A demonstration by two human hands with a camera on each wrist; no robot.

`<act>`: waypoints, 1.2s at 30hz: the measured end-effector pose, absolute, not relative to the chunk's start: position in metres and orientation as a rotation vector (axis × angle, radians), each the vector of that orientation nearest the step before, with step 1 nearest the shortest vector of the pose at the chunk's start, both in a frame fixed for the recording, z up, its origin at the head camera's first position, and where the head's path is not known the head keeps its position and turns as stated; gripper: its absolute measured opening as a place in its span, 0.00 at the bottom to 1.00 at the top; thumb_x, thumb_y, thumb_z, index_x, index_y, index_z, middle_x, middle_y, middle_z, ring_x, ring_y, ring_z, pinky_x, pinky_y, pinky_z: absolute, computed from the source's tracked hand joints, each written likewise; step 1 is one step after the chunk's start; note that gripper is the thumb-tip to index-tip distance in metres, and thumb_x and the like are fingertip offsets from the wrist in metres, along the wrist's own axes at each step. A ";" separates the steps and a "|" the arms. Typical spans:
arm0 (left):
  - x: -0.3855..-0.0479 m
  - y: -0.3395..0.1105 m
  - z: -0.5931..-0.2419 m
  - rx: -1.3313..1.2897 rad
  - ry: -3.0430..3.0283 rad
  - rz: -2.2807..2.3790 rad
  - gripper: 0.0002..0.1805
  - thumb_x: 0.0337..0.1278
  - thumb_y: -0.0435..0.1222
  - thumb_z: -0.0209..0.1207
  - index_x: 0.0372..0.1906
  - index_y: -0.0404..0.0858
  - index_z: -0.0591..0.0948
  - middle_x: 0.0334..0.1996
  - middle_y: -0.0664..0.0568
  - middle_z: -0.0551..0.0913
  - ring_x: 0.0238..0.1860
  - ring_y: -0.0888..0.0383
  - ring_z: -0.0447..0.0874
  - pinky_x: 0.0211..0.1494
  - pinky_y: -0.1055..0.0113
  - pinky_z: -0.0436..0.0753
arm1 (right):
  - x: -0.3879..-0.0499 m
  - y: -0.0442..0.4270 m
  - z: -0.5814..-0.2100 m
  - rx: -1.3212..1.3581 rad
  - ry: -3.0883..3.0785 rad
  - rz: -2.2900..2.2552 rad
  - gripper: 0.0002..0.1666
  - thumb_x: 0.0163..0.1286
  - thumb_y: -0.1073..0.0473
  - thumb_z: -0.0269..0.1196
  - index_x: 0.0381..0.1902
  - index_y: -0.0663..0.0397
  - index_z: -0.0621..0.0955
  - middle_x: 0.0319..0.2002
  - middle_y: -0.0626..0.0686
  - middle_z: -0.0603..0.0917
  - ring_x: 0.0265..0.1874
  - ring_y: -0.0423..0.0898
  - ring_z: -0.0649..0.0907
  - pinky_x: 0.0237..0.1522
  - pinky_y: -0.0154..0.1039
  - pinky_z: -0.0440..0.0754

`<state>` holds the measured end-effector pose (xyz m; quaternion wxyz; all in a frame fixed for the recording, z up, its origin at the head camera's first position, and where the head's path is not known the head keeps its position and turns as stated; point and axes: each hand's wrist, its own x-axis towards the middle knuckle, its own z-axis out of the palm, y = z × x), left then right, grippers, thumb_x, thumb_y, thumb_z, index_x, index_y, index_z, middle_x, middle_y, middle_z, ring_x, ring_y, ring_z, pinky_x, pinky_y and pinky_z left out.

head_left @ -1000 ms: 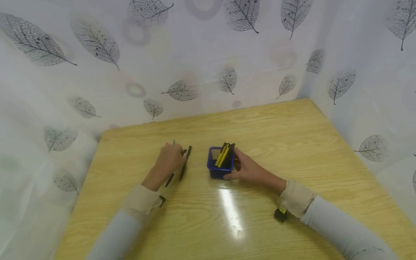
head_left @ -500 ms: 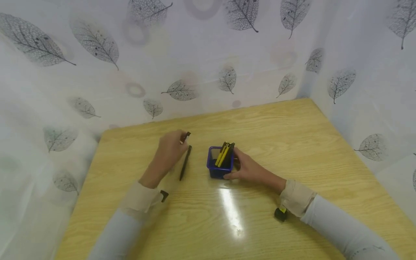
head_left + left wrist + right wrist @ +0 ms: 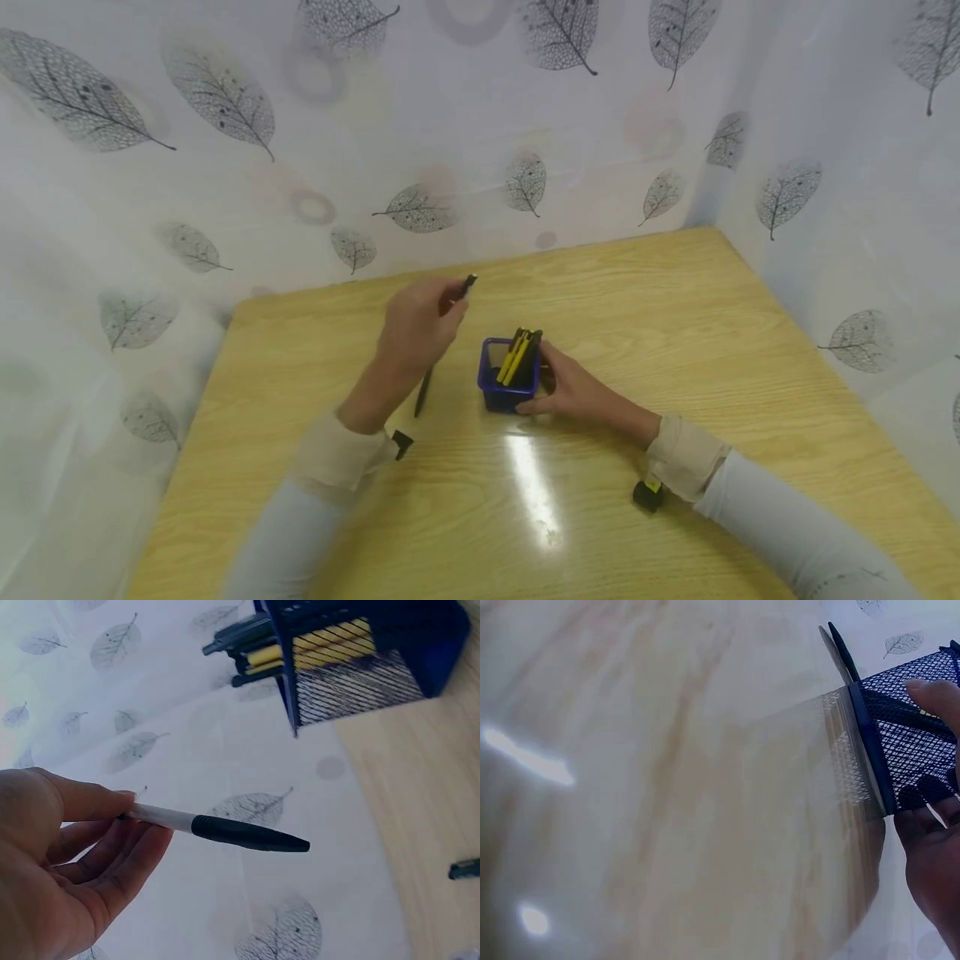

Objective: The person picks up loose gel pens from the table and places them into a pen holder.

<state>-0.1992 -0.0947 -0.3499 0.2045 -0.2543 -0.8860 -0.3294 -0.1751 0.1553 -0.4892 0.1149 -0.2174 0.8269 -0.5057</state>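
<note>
My left hand (image 3: 420,333) is raised over the table and pinches a pen (image 3: 251,834) between thumb and fingers. The left wrist view shows its white barrel and black grip end, while the rest is hidden in the hand. To the right, my right hand (image 3: 573,392) grips the side of a blue mesh pen holder (image 3: 501,402), which stands upright on the table. Several pens, among them yellow ones (image 3: 513,358), lean inside the holder. A dark pen (image 3: 423,393) lies on the table under the left forearm, partly covered by it.
The wooden table (image 3: 615,300) ends at the back against a white leaf-print curtain (image 3: 480,125). A bright light reflection crosses the tabletop in front of the holder. Small dark wrist cameras hang at both cuffs.
My left hand has lifted a pen from beside the other dark pen and moved it up and to the right. The right hand and the pen holder have stayed in place.
</note>
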 end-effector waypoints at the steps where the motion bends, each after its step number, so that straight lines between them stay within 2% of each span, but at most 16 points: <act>1: -0.198 -0.092 -0.348 -0.720 -2.449 -0.937 0.09 0.60 0.27 0.69 0.45 0.32 0.88 0.35 0.42 0.91 0.32 0.51 0.88 0.37 0.63 0.89 | -0.175 0.156 -0.490 -0.637 2.422 -1.486 0.59 0.52 0.52 0.82 0.76 0.49 0.63 0.70 0.55 0.78 0.70 0.55 0.79 0.77 0.55 0.71; 16: -0.181 -0.062 -0.342 -0.896 -2.305 -1.224 0.08 0.61 0.27 0.68 0.43 0.29 0.85 0.35 0.41 0.90 0.32 0.55 0.87 0.37 0.74 0.88 | -0.175 0.157 -0.489 -0.669 2.424 -1.491 0.57 0.52 0.50 0.82 0.75 0.43 0.64 0.69 0.51 0.79 0.69 0.53 0.79 0.78 0.57 0.70; 23: -0.176 -0.053 -0.357 -0.935 -2.362 -1.269 0.04 0.61 0.29 0.69 0.38 0.32 0.86 0.34 0.44 0.91 0.30 0.58 0.88 0.36 0.76 0.87 | -0.175 0.157 -0.491 -0.694 2.387 -1.541 0.56 0.55 0.51 0.82 0.75 0.41 0.64 0.68 0.50 0.79 0.68 0.52 0.79 0.77 0.56 0.72; 29: -0.174 -0.047 -0.376 -0.942 -2.422 -1.277 0.04 0.60 0.31 0.70 0.36 0.35 0.87 0.33 0.47 0.92 0.30 0.60 0.88 0.36 0.78 0.87 | -0.176 0.157 -0.493 -0.732 2.384 -1.555 0.61 0.56 0.53 0.81 0.80 0.39 0.59 0.69 0.50 0.79 0.68 0.52 0.80 0.75 0.55 0.75; 36: -0.173 -0.042 -0.391 -0.970 -2.449 -1.266 0.04 0.59 0.30 0.70 0.36 0.32 0.88 0.32 0.44 0.92 0.29 0.58 0.90 0.35 0.80 0.86 | -0.175 0.157 -0.492 -0.732 2.392 -1.536 0.59 0.56 0.52 0.81 0.78 0.37 0.60 0.71 0.49 0.77 0.68 0.51 0.79 0.75 0.54 0.74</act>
